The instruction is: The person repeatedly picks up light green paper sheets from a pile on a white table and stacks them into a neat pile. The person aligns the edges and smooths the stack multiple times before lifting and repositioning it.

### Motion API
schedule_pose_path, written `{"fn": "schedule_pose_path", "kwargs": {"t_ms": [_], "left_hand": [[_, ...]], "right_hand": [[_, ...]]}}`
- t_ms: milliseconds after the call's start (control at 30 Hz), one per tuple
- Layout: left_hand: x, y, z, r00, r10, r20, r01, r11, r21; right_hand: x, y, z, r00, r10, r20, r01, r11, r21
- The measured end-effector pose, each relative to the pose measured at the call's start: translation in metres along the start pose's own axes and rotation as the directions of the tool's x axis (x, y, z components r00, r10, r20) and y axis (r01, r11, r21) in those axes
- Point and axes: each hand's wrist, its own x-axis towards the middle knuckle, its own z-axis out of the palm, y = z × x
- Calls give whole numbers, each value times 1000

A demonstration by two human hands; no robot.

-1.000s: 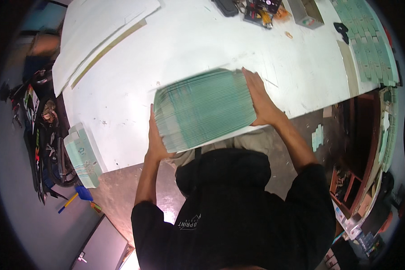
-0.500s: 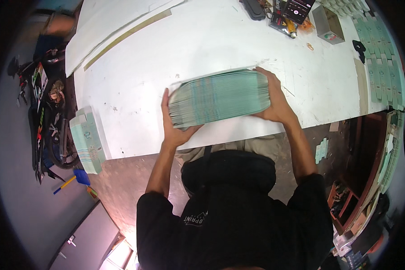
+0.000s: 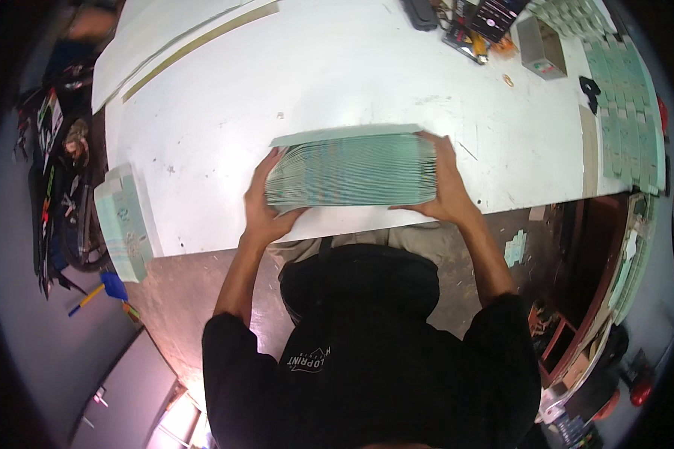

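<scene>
A thick stack of flat green printed cardboard cartons stands at the near side of the white table, its many layered edges showing. My left hand is pressed on the left end, fingers along the side and thumb at the near edge. At the right end, my right hand grips the stack the same way, thumb on the near edge. Both hands squeeze the stack between them. A pale flap or sheet shows along its far edge. What lies under the stack is hidden.
More green carton stacks line the table's right side, and another bundle sits at the left edge. A phone, a grey box and a dark case lie at the far right. Large sheets cover the far left.
The stack has turned so that its right end came nearer to me and its near edge now runs level. Both hands stay on its ends. The whole view has shifted slightly.
</scene>
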Motion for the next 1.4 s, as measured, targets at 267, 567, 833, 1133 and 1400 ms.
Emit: {"fn": "schedule_pose_path", "kwargs": {"t_ms": [267, 567, 833, 1133, 1400], "left_hand": [[-5, 17, 1, 995, 73, -61, -79, 992, -94], [3, 15, 12, 999, 51, 15, -46, 977, -209], [13, 27, 7, 982, -132, -135, 127, 991, -42], [48, 86, -18, 971, 232, 61, -215, 723, 657], [80, 130, 7, 948, -22, 319, -220, 679, 700]], "right_hand": [[-12, -7, 9, 991, -12, -136, 19, 999, 45], [1, 2, -4, 999, -18, -46, 14, 997, -82], [18, 13, 5, 975, 27, -220, -12, 998, 69], [33, 16, -3, 987, -3, -161, 5, 1000, 9], [34, 13, -2, 981, -15, -195, 16, 1000, 6]]}}
